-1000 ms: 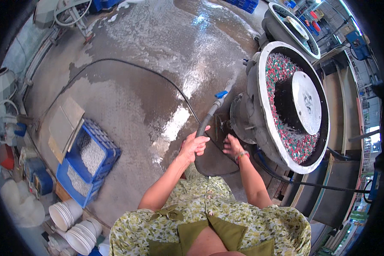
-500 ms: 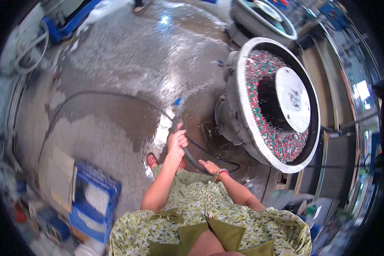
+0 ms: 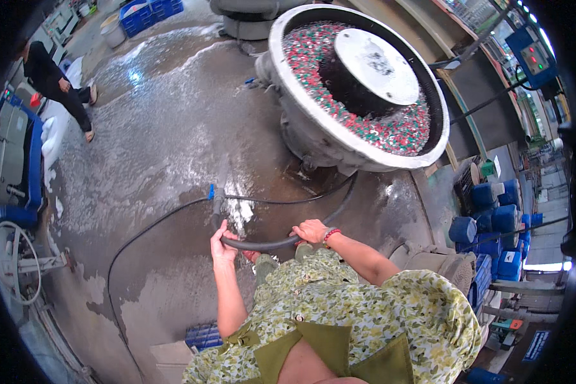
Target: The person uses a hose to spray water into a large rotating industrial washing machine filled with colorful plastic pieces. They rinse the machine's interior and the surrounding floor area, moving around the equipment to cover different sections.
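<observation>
A thick dark hose (image 3: 262, 245) runs in a bend between my two hands, low in front of my body. My left hand (image 3: 223, 244) is closed round it just behind the end piece, which carries a blue valve lever (image 3: 212, 191). A faint stream of water seems to leave that end, toward the wet floor. Farther back along the hose, my right hand (image 3: 310, 230), with a red bracelet at the wrist, grips it. Ahead to the right stands a large round machine bowl (image 3: 276, 52), full of small red, green and white pieces (image 3: 411, 133) around a pale central disc (image 3: 377, 67).
A thin black hose (image 3: 137, 240) trails across the wet floor (image 3: 153, 134). At the far left is a person (image 3: 52, 83) in dark clothes. Blue drums (image 3: 505, 217) stand at the right, below a control box (image 3: 532, 56). A blue crate (image 3: 203, 335) lies near my left side.
The view has swung, so the bowl sits higher and farther left, and the person and drums show. My right fingers now wrap the hose; the hose end points farther left.
</observation>
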Available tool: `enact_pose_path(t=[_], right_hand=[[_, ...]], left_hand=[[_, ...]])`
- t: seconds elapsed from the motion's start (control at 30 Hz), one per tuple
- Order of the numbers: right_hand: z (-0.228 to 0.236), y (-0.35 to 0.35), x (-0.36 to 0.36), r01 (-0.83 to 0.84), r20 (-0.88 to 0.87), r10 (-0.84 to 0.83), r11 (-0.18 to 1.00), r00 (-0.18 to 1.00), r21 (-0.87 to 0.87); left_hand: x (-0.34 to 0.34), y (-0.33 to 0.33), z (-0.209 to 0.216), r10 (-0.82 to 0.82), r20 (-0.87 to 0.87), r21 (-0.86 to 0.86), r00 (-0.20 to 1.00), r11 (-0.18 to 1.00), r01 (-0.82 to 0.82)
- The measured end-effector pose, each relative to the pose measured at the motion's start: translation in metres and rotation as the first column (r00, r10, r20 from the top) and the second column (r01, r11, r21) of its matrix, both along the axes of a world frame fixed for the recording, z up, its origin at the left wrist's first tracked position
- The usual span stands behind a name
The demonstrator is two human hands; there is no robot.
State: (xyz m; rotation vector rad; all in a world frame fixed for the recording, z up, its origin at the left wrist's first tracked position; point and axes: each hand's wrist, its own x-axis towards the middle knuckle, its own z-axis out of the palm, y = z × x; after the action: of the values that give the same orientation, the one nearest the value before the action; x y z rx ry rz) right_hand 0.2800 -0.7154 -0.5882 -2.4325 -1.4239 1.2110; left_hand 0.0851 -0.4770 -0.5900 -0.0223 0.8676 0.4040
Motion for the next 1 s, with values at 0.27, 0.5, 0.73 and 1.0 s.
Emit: enact_pose_path(t=[0.27,0.5,0.73,1.0], right_hand=[[0.041,0.071,-0.041,-0.317,0.166,0.328,0.944,0.930,-0.092],[0.018,0.101,-0.016,-0.255,0.155,0.264,0.964,0.952,-0.076],[-0.011,0.162,-0.011,-0.328,0.113,0.328,0.944,0.938,-0.025],[-0.002,0.219,-0.009,-0.247,0.052,0.244,0.967,0.968,0.059]], left_hand=[[-0.067,0.061,-0.066,0.105,-0.012,-0.169,0.994,0.980,-0.105],[-0.067,0.055,-0.045,0.346,-0.243,-0.125,0.906,0.915,-0.383],[-0.093,0.092,-0.048,0.574,-0.287,0.036,0.767,0.806,-0.590],[-0.079,0.168,-0.016,0.616,-0.244,0.154,0.749,0.787,-0.598]])
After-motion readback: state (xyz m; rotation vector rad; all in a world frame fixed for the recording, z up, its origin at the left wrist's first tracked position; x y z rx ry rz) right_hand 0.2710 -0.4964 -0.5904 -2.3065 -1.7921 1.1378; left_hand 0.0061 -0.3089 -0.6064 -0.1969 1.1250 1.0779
